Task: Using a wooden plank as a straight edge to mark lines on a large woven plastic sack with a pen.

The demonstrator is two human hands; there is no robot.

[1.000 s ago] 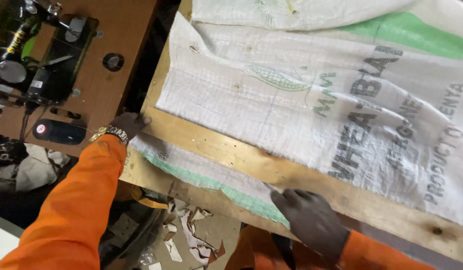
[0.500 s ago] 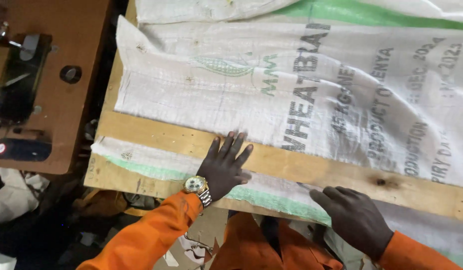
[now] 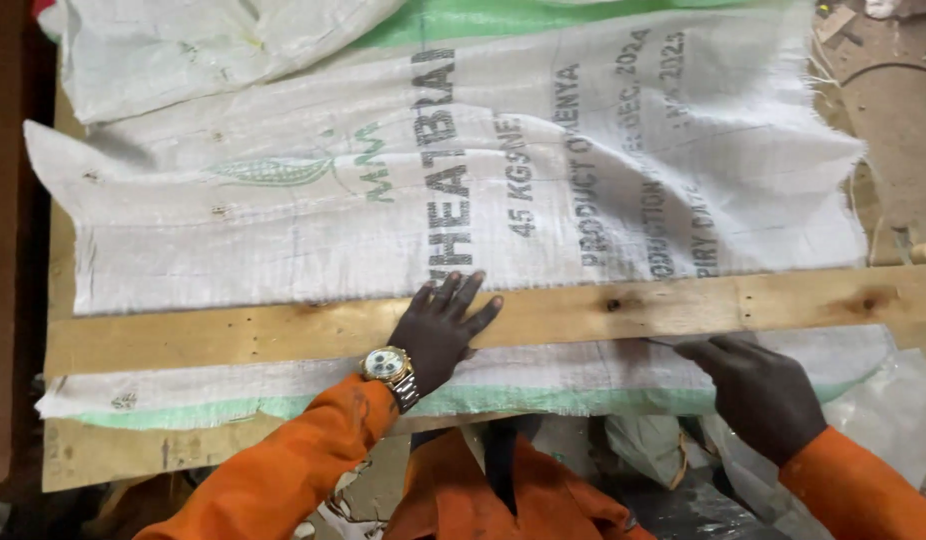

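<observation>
Now the wooden plank (image 3: 683,305) lies flat across the white woven sack (image 3: 463,190), long axis left to right. Left hand (image 3: 438,330) presses it, fingers spread and released. Right hand (image 3: 758,395) pinches a thin blade (image 3: 661,342) at the plank's near edge. Versus 0.5 s ago: hands and plank sit unchanged.

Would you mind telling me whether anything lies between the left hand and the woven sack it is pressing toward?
Yes: a long wooden plank lies across the woven sack, and the left hand presses flat on that plank.
</observation>
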